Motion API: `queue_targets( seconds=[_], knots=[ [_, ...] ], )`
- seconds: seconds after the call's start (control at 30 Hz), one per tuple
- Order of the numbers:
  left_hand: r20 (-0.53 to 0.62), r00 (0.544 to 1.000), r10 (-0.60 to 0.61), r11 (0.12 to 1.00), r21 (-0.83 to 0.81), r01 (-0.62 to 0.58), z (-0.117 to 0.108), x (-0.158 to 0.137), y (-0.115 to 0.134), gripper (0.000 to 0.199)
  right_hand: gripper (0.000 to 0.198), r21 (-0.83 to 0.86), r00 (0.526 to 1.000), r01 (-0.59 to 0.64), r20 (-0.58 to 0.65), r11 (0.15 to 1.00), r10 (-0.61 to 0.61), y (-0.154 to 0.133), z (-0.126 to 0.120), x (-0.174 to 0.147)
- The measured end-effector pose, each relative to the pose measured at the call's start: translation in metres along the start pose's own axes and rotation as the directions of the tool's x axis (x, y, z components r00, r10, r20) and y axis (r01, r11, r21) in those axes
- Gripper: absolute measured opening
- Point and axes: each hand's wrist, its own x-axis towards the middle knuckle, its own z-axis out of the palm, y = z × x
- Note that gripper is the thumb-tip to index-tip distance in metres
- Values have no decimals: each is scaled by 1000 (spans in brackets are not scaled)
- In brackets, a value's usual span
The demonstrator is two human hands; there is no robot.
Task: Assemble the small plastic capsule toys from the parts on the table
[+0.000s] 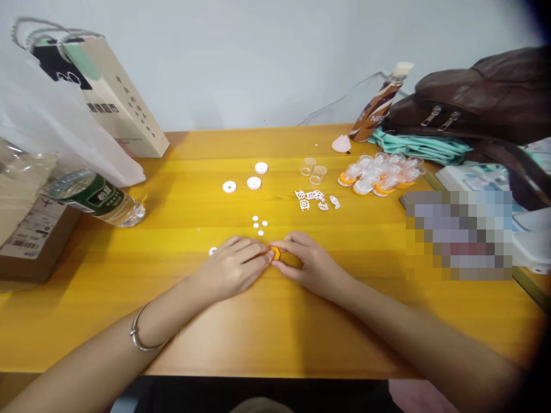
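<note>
The orange piece (pixel 276 253) sits between the two hands near the middle of the bench (pixel 181 229), pinched by the fingertips of the left hand (pixel 235 265) on one side and the right hand (pixel 313 264) on the other. It is small and solid-coloured, mostly covered by fingers. Just beyond lie little flat white dots (pixel 260 233); farther off, white round discs (pixel 253 183) with raised rims. To the far right are thin openwork white parts (pixel 305 205), transparent cylindrical cups (pixel 318 175), and a cluster of clear-topped pieces (pixel 379 174) on orange or white bases. The bench is glossy, yellow-brown and wood-grained.
</note>
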Motion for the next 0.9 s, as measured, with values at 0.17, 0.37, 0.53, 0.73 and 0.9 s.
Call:
queue_targets(
  seconds=[0.17,0.37,0.53,0.73,0.9],
  knots=[
    [-28,996,-83,971,-229,74,4,-2,-6,27,21,-4,1000,0,12,1000,0,2,0,0],
    [-18,979,-203,915,-359,183,7,-5,-8,34,23,0,999,-7,47,1000,7,1,-1,-2],
    [-37,972,-234,918,-338,208,9,-2,-5,26,18,29,999,36,24,999,-37,0,0,-1],
    [-78,972,-221,945,-262,194,10,-1,-6,21,17,91,1000,9,-21,996,-7,-1,-1,0],
    [-114,980,-161,962,-238,131,13,-2,-9,17,11,66,998,32,-52,997,-29,-1,-1,-1]
  ],
)
